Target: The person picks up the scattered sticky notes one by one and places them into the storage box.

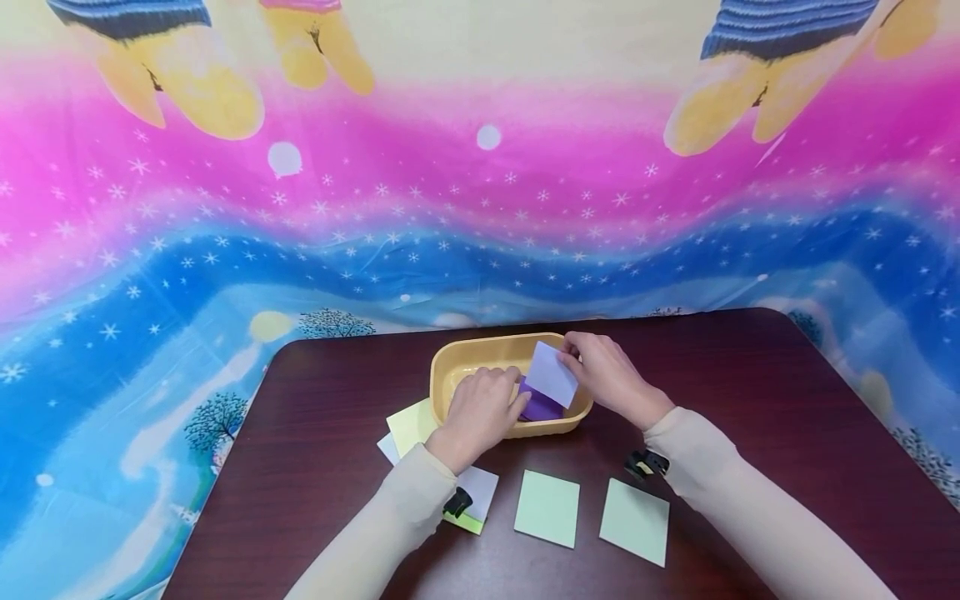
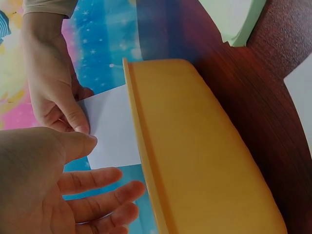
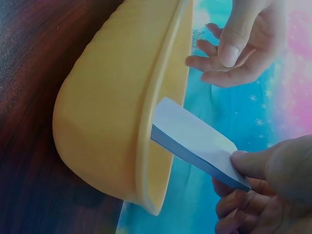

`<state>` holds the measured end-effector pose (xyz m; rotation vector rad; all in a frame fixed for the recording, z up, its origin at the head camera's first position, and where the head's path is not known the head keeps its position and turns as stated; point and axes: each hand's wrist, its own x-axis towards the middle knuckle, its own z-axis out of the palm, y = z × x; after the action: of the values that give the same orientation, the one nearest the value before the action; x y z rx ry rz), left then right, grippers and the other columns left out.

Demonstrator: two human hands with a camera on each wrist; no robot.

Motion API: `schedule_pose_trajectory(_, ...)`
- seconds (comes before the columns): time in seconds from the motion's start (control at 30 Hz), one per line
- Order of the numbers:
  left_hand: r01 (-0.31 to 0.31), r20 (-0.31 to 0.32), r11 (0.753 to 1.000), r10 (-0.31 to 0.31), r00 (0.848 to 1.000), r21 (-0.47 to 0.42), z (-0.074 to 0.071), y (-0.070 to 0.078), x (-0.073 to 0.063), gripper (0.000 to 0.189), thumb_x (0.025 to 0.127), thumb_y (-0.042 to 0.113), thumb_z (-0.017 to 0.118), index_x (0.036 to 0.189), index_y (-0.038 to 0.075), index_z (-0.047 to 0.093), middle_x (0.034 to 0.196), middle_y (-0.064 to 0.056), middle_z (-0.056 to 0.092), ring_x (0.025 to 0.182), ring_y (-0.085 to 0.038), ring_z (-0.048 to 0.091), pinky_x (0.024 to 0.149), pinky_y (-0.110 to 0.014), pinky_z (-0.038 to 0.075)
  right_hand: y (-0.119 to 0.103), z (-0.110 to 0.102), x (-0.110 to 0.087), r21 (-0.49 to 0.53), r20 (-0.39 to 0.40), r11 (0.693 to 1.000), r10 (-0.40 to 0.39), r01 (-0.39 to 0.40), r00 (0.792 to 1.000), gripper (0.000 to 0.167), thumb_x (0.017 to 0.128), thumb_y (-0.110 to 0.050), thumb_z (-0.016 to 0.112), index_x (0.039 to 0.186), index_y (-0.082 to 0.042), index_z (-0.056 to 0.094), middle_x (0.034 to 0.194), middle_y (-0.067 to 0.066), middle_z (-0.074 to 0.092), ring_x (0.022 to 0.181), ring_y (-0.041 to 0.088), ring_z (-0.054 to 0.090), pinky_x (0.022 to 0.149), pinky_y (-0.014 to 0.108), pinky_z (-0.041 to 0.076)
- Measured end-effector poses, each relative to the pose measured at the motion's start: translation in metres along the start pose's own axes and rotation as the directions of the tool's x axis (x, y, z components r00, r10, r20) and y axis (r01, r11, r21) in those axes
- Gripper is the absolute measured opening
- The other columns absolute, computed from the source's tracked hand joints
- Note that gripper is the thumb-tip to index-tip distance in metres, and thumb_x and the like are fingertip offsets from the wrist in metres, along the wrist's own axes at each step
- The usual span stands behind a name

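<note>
My right hand [image 1: 609,377] pinches a pale lavender-white sticky note pad [image 1: 553,375] by its edge, thumb on top and fingers below. The pad [image 3: 195,134] tilts over the rim of a yellow plastic basket [image 1: 487,353]. Above the middle of the basket is my left hand [image 1: 483,406], its fingers [image 2: 109,200] spread and loosely bent with nothing between them. A gap separates its thumb from the pad in the right wrist view. Inside the basket lies a purple pad [image 1: 542,407], partly hidden by the held pad.
Two pale green pads [image 1: 547,509] [image 1: 634,522] lie in front of the basket. A pale yellow pad [image 1: 411,425] and a lavender pad [image 1: 478,490] on a lime one are partly covered by the left arm. Behind the dark wooden table [image 1: 300,442] hangs a printed cloth [image 1: 465,208].
</note>
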<state>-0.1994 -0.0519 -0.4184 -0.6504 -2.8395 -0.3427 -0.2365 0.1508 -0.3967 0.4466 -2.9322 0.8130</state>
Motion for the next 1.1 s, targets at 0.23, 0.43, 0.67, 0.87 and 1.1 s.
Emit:
schedule_pose_trajectory(0.23,0.028,0.019,1.0,-0.028,0.999,-0.001,0.001,-0.004,0.001,0.031,0.098,0.038,0.065,0.11,0.01,0.07,0.094,-0.006,0.075,0.084,-0.023,0.068,0.068,-0.036,0.055,-0.001,0.007,0.006,-0.002,0.024,1.0,-0.009,0.009,1.0,0.008,0.098,-0.011,0.066,0.097,-0.003,0.069,0.087,0.011,0.071,0.068,0.018,0.057,0.059,0.028,0.046)
schedule_pose_trajectory(0.43,0.039,0.019,0.999,-0.039,0.999,0.006,0.003,-0.007,0.002,0.032,0.098,0.037,0.065,0.111,0.009,0.07,0.094,-0.008,0.075,0.085,-0.024,0.069,0.068,-0.037,0.055,-0.001,0.013,0.011,0.0,0.062,1.0,-0.002,0.002,0.998,0.01,0.099,-0.011,0.065,0.097,-0.003,0.069,0.087,0.011,0.071,0.068,0.017,0.058,0.058,0.027,0.046)
schedule_pose_trajectory(0.67,0.029,0.011,0.999,-0.029,1.0,0.018,0.005,-0.011,0.003,0.03,0.098,0.035,0.065,0.11,0.009,0.069,0.094,-0.008,0.075,0.084,-0.025,0.068,0.067,-0.038,0.055,-0.003,0.018,0.015,0.002,0.091,1.0,0.012,-0.013,0.996,0.01,0.099,-0.012,0.064,0.099,-0.003,0.068,0.087,0.011,0.07,0.069,0.017,0.058,0.059,0.026,0.047)
schedule_pose_trajectory(0.87,0.025,-0.015,1.0,-0.024,1.0,0.019,0.008,-0.015,0.006,0.026,0.097,0.032,0.065,0.108,0.008,0.07,0.091,-0.008,0.075,0.082,-0.026,0.069,0.064,-0.039,0.054,-0.004,0.026,0.021,-0.005,0.096,1.0,0.002,-0.002,0.995,0.012,0.1,-0.013,0.062,0.098,-0.003,0.068,0.083,0.01,0.069,0.066,0.016,0.058,0.057,0.025,0.045)
schedule_pose_trajectory(1.1,0.036,-0.015,0.999,-0.036,0.999,0.008,0.011,-0.02,0.01,0.025,0.098,0.03,0.064,0.108,0.008,0.07,0.09,-0.008,0.074,0.08,-0.025,0.069,0.061,-0.038,0.054,-0.004,0.032,0.026,-0.023,0.102,0.999,-0.025,0.028,0.994,0.011,0.1,-0.012,0.062,0.095,-0.004,0.067,0.084,0.009,0.066,0.068,0.016,0.058,0.058,0.026,0.045)
